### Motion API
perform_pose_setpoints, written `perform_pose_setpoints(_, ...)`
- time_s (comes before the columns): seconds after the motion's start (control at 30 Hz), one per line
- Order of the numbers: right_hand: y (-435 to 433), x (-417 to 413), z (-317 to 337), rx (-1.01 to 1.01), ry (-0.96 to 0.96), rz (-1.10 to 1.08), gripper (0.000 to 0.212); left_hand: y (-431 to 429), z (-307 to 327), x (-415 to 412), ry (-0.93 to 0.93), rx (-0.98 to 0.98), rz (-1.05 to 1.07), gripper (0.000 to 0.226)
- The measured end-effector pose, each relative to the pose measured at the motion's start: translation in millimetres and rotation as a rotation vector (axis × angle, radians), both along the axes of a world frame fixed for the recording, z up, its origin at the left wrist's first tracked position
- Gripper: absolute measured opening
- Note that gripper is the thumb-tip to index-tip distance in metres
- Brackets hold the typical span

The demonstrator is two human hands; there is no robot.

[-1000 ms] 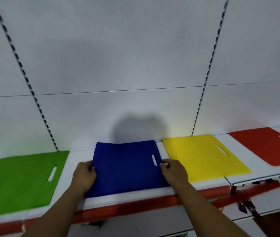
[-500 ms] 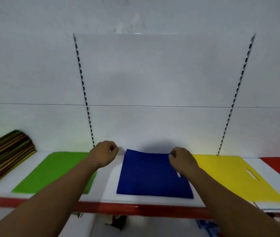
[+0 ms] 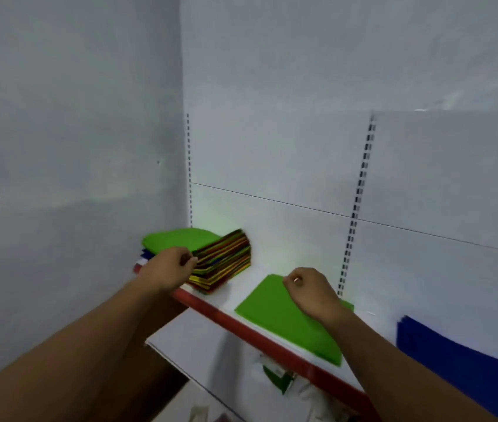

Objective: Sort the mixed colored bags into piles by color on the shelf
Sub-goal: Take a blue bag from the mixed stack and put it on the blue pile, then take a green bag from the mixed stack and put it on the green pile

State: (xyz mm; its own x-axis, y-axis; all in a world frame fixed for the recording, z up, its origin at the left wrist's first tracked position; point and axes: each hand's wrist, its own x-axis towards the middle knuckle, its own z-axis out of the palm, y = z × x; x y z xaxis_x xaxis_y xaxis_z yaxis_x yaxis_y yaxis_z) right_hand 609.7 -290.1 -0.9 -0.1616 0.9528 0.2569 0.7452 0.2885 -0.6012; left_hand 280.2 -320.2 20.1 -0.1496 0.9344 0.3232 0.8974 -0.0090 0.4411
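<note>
Reaching for: the mixed stack (image 3: 223, 260), with my left hand (image 3: 168, 269) up against its near corner on the shelf (image 3: 241, 324).
Left hand: fingers curled at the stack's top edge. I cannot tell whether a bag is pinched between them yet.
Right hand (image 3: 311, 292): fingers curled in with nothing in them, hovering over the far end of the green pile (image 3: 275, 318).
Top of stack: a green bag (image 3: 177, 239), just beyond my left knuckles.
Green pile: flat on the shelf beneath my right hand, near the stack but apart from it.
Blue pile (image 3: 454, 360): well off to the right of my right hand.
Step in hand: as I judge it, the start of a fresh pick from the stack.
Next move: separate the top bag alone from the thin layers under it. My right hand should catch its other edge and lay it squarely on the green pile.
</note>
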Motion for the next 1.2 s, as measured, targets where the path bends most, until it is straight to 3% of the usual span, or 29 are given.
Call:
perform_pose_setpoints(0.27, 9.1, -244.8, 0.0, -0.017, 0.005, 0.189, 0.028, -74.7, -9.2, -240.0, 0.032, -0.070, 0.277, 0.032)
perform_pose_setpoints(0.53, 24.0, -392.0, 3.2, -0.019, -0.046, 0.295, 0.028, -86.4, -19.1, -358.4, 0.014, -0.060, 0.337, 0.031)
perform_pose_setpoints(0.87, 141.6, -450.3, 9.0, -0.003, -0.026, 0.294, 0.020, 42.5, -10.4, -383.5, -0.002, 0.020, 0.193, 0.023)
perform_pose_setpoints(1.2, 248.7, -399.9, 17.5, 0.049, -0.068, 0.037, 0.021, 211.4, 0.3, -349.2, 0.000, 0.027, -0.014, 0.020)
